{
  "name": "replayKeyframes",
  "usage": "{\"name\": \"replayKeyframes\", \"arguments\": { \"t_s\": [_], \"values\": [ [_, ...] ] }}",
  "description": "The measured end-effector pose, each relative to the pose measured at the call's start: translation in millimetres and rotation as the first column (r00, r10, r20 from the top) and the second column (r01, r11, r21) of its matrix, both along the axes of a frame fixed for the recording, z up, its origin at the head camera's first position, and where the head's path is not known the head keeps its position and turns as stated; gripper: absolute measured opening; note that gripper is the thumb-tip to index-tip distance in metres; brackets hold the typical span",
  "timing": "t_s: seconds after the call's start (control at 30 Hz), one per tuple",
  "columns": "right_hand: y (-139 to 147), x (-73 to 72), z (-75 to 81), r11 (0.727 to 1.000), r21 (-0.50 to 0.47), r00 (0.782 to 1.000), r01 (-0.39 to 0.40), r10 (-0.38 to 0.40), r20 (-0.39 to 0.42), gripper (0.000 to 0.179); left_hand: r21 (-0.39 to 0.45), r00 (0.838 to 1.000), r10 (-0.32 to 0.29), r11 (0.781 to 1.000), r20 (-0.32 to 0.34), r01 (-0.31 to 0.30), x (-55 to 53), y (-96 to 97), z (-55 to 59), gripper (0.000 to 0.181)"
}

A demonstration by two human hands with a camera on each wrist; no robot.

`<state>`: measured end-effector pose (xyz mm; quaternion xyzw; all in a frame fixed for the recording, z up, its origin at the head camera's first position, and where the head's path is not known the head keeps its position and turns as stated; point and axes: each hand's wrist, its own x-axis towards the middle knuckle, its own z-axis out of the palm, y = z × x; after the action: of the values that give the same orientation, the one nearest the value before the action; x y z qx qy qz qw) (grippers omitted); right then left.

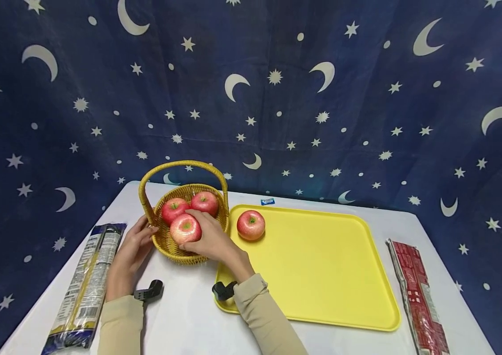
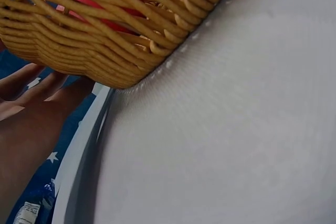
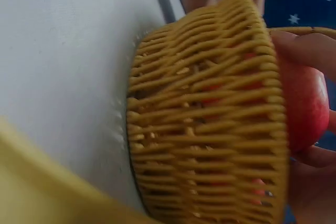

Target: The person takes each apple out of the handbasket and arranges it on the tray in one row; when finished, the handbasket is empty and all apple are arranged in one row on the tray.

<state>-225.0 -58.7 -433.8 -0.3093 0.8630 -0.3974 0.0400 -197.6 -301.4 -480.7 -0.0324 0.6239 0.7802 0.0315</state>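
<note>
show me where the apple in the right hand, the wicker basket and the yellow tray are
apple [image 1: 185,231]: head view, middle of its visible skin
wicker basket [image 3: 236,128]: right wrist view, woven side wall
yellow tray [image 1: 317,266]: head view, bare flat middle

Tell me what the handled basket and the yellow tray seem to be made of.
Handled basket: probably rattan or plastic imitation, slightly glossy; rounded strands interlace around its wall. Yellow tray: likely molded plastic, smooth and satiny; even color, rounded corners.
</note>
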Motion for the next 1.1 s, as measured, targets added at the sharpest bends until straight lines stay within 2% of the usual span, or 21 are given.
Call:
{"name": "replayKeyframes", "arguments": {
  "t_s": [0.27,0.47,0.73,0.97,1.1],
  "values": [
    [24,9.1,4.3,0.996,-0.075,0.998,0.039,-0.035,0.060,0.083,-0.029,1.000,-0.010,1.000,0.016,0.010,1.8,-3.3,0.0,0.070],
    [46,12.9,6.9,0.994,-0.098,0.997,0.044,-0.038,0.065,0.082,-0.021,1.000,-0.013,1.000,0.009,0.013,1.1,-2.4,-1.0,0.070],
    [78,23.7,21.2,0.986,-0.146,0.987,0.085,-0.063,0.145,0.084,-0.030,1.000,-0.023,0.999,0.017,0.024,1.2,-2.1,1.8,0.071],
    [107,27.2,26.6,0.976,-0.170,0.989,0.134,-0.120,0.088,0.082,-0.036,1.000,-0.018,0.999,0.022,0.019,1.3,-2.6,-0.1,0.071],
    [126,26.7,26.5,0.966,-0.199,0.983,0.168,-0.149,0.105,0.083,-0.034,1.000,-0.023,0.999,0.017,0.023,1.2,-3.1,0.1,0.070]
  ]
}}
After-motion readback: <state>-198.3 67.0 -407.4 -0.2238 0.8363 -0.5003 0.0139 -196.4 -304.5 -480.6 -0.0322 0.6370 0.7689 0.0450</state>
